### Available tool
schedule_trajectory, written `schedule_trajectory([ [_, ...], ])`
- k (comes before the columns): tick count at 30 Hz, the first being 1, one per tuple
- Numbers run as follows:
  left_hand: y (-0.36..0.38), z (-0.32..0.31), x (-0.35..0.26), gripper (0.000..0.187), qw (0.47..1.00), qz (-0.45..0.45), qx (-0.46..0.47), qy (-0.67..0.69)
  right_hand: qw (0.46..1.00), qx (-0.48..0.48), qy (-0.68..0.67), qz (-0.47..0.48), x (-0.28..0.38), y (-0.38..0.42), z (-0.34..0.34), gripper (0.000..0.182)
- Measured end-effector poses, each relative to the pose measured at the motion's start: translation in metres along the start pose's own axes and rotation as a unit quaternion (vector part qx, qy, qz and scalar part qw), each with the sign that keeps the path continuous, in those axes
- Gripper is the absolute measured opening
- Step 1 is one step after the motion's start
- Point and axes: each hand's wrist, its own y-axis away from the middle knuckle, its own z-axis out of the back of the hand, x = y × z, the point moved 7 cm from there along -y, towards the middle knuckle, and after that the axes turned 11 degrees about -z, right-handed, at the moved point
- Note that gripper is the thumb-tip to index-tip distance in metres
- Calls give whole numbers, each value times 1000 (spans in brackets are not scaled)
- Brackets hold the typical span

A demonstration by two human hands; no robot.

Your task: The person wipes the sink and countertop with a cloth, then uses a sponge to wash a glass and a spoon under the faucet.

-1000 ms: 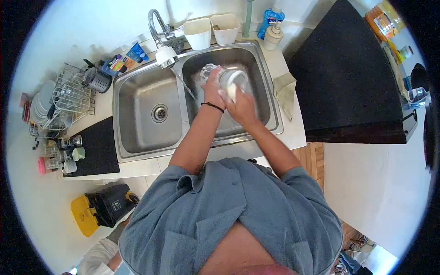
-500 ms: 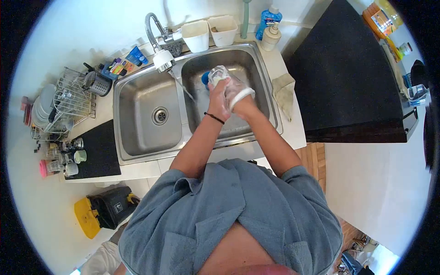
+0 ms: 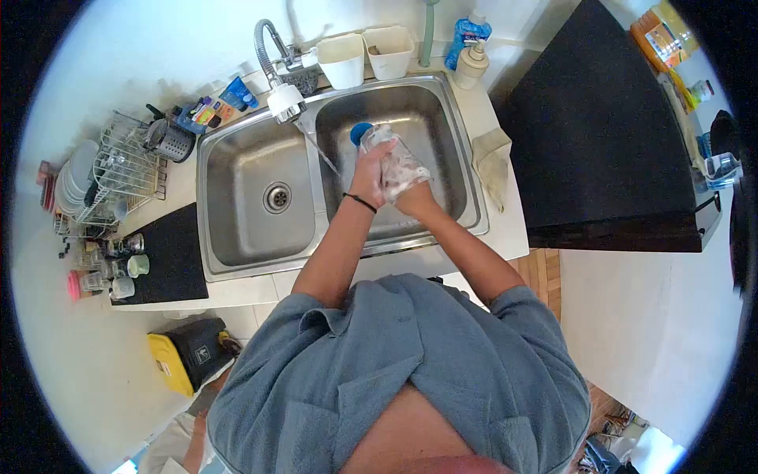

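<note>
A clear, suds-covered jar (image 3: 403,167) is held over the right basin, tilted with its far end up and to the left. My left hand (image 3: 369,172), with a black band at the wrist, is closed around the jar's left side. My right hand (image 3: 414,199) is at the jar's near end, its wrist at the opening; foam and the jar hide its fingers. Just beyond the jar's far end, a round blue item (image 3: 360,133) shows in the basin. Water runs from the faucet head (image 3: 286,103) near the divider.
The left basin (image 3: 237,170) is beside the hands. White bins (image 3: 341,65), a pump bottle (image 3: 471,65) and a blue bottle (image 3: 466,41) line the back. A cloth (image 3: 493,162) hangs at right. A dish rack (image 3: 130,170) stands left. Another person's arm (image 3: 196,442) shows lower left.
The jar has turned in my hands; its white rim, earlier visible around my right wrist, no longer shows clearly. The yellow-and-black bin at lower left has shifted, and the other person's arm shows more.
</note>
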Motion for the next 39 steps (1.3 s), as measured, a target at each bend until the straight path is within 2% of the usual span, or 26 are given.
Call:
schedule_trajectory([
  [3, 17, -22, 1, 25, 986, 27, 28, 162, 999, -20, -28, -15, -1, -1, 2, 44],
  [6, 12, -20, 1, 23, 988, 29, 40, 147, 998, -39, -33, 35, 13, -3, 14, 42],
  [9, 4, -4, 2, 23, 998, 30, -2, 61, 999, 8, 4, 51, 23, -12, 24, 40],
  [12, -3, 5, 5, 32, 1000, -16, 2, 10, 995, 95, 1, -38, 3, -4, 6, 40],
  [15, 2, -2, 3, 35, 995, 41, 56, 69, 994, 72, -58, -57, -6, -3, -7, 40],
  [18, 12, -16, -5, 38, 988, 24, 82, 131, 999, 14, -42, -24, 0, 1, -4, 43],
  [21, 25, -28, -15, 27, 987, 20, 82, 136, 998, -47, -26, 12, 8, 2, 4, 45],
  [24, 11, -15, -3, 27, 991, 43, 73, 100, 972, 193, 109, -73, 19, -15, 8, 51],
  [27, 11, -11, -2, 30, 996, 7, 62, 63, 982, 125, 137, -20, 17, -9, 9, 50],
  [28, 13, -11, -1, 30, 995, 17, 62, 75, 984, 134, -43, -109, 8, -9, 5, 49],
  [29, 16, -11, -1, 31, 994, 27, 62, 87, 946, 139, -221, -194, -1, -7, -3, 48],
  [30, 18, -12, -1, 32, 993, 38, 61, 99, 869, 138, -391, -272, -9, -3, -13, 47],
  [33, 22, -24, -7, 33, 988, 15, 84, 126, 967, 39, -218, -123, -5, 3, -3, 42],
  [36, 30, -26, -15, 31, 992, 34, 35, 114, 997, -63, -28, 41, 5, 11, 7, 38],
  [39, 11, -5, -15, 28, 991, 26, 36, 124, 999, 38, 5, 19, 22, 12, 20, 37],
])
